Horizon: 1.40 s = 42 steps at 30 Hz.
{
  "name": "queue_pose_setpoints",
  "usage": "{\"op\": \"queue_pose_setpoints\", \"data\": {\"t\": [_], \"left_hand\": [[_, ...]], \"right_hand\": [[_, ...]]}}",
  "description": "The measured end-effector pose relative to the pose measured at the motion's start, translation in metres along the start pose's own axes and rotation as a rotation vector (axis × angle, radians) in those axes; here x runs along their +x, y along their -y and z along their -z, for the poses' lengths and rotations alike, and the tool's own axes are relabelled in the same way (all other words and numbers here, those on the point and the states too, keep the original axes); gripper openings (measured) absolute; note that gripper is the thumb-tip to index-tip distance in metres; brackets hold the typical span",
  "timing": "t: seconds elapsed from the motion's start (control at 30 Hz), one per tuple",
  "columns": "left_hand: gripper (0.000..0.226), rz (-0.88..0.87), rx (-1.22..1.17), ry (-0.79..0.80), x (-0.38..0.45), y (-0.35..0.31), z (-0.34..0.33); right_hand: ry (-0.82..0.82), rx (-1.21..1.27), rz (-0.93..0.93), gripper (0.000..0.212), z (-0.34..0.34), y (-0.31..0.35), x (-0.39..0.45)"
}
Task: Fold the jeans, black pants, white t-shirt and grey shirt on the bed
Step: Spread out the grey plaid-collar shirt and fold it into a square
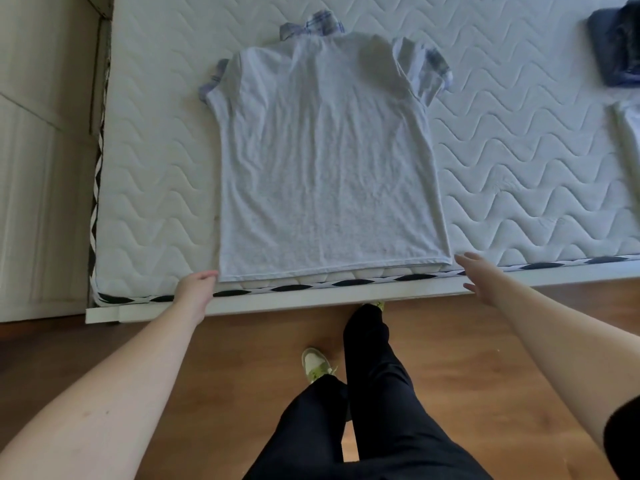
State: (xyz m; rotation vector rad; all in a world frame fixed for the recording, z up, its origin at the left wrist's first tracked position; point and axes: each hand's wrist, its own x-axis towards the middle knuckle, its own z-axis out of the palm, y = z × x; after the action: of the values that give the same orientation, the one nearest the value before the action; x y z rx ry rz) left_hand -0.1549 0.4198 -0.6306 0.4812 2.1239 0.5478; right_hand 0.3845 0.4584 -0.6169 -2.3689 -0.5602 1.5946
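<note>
Grey shirt (329,157) flat on the bed (519,168), long axis running away from me, hem nearest. My left hand (195,289) pinches the hem's left corner; right hand (479,277) fingers straight, empty, just beside the right corner.

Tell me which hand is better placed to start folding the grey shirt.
Probably the left hand: its fingers curl at the grey shirt hem corner. The right hand hovers open beside the other corner.
</note>
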Motion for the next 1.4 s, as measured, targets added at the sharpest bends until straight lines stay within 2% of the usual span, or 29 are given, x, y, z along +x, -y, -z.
{"op": "queue_pose_setpoints", "data": {"t": [0.07, 0.13, 0.17, 0.3, 0.4, 0.47, 0.63, 0.97, 1.2, 1.4], "left_hand": [[0.028, -0.019, 0.060, 0.017, -0.006, -0.014, 0.000], [0.029, -0.057, 0.146, 0.041, -0.015, -0.028, -0.002], [0.029, -0.108, 0.230, 0.067, -0.021, -0.034, -0.003], [0.033, -0.365, 0.740, 0.215, -0.050, -0.051, -0.013], [0.039, -0.430, 0.943, 0.326, -0.069, -0.069, -0.024], [0.040, -0.436, 1.001, 0.388, -0.077, -0.082, -0.029], [0.040, -0.398, 0.929, 0.340, -0.069, -0.117, -0.037], [0.046, -0.293, 0.656, 0.228, -0.010, -0.159, -0.027], [0.047, -0.379, 0.590, 0.207, 0.084, -0.203, -0.015], [0.047, -0.502, 0.505, 0.148, 0.170, -0.239, -0.017]], "right_hand": [[0.039, 0.001, -0.006, 0.037, 0.002, 0.009, -0.005], [0.074, -0.021, -0.020, 0.020, 0.002, 0.020, -0.010], [0.081, -0.035, -0.011, 0.020, 0.001, 0.024, -0.012], [0.071, -0.268, 0.097, 0.048, -0.006, 0.039, -0.026], [0.023, -0.627, 0.240, 0.048, -0.008, 0.046, -0.037], [0.025, -0.766, 0.324, 0.049, -0.008, 0.054, -0.037], [0.119, -0.849, 0.356, 0.054, -0.024, 0.100, -0.034], [0.167, -0.865, 0.542, 0.056, -0.097, 0.207, -0.006], [0.160, -0.882, 0.626, 0.057, -0.168, 0.286, 0.012], [0.142, -0.804, 0.775, 0.055, -0.237, 0.342, 0.030]]}}
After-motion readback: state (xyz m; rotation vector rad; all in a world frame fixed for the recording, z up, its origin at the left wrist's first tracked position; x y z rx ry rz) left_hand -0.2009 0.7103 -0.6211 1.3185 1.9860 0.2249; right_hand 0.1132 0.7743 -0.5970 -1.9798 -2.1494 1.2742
